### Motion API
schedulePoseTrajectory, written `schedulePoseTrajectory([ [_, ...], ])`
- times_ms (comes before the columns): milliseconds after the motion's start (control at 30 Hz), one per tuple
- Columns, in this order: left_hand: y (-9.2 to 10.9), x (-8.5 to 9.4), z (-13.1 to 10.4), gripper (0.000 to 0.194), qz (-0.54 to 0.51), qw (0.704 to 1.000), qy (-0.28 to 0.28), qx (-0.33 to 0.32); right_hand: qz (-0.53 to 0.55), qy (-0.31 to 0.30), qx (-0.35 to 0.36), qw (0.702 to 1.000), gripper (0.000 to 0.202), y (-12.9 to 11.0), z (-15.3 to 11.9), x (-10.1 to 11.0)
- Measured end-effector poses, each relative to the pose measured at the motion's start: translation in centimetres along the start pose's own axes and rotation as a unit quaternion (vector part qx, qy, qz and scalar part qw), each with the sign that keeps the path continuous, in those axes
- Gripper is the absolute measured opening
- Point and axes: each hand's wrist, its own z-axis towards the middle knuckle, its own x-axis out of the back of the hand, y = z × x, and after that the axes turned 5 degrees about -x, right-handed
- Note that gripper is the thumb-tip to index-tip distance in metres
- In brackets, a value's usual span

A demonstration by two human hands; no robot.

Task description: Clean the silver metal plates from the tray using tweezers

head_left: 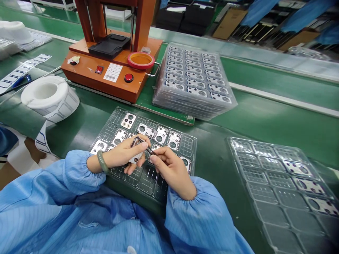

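Note:
In my left hand (129, 151) a small silvery metal plate (135, 158) with round holes is held, with a dark thin frame-like strip at its upper edge. My right hand (171, 168) pinches the end of a thin dark piece (151, 151) that reaches to the plate; whether it is a tool or part of the strip I cannot tell. Both hands are over a clear compartment tray (148, 181). Several similar plates lie in its pockets, among them one at the upper left (128, 120) and one at the right (174, 140).
An orange press (106, 70) with a red tape ring (141, 60) stands behind the tray. Right of it is a tall stack of filled trays (194, 77). Another tray (280, 197) with a few plates lies at the right. A label roll (47, 93) is at the left.

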Motion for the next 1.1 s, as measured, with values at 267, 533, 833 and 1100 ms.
schedulePoseTrajectory([
  [267,-0.15,0.06,-0.16,0.031,-0.001,1.0,-0.029,-0.005,-0.057,-0.051,-0.013,0.997,0.052,-0.73,-0.34,0.62],
  [533,0.26,-0.09,-0.06,0.032,-0.03,0.999,-0.017,0.018,-0.075,-0.005,0.004,0.997,0.048,-0.23,-0.26,0.04],
  [833,-0.13,0.06,-0.16,0.033,-0.033,0.998,-0.05,0.01,0.044,-0.121,-0.065,0.99,0.054,-0.83,-0.29,0.83],
  [1100,0.09,0.19,0.04,0.033,-0.057,0.998,-0.036,0.009,0.022,0.012,-0.014,1.0,0.03,-0.66,-0.23,0.24],
])
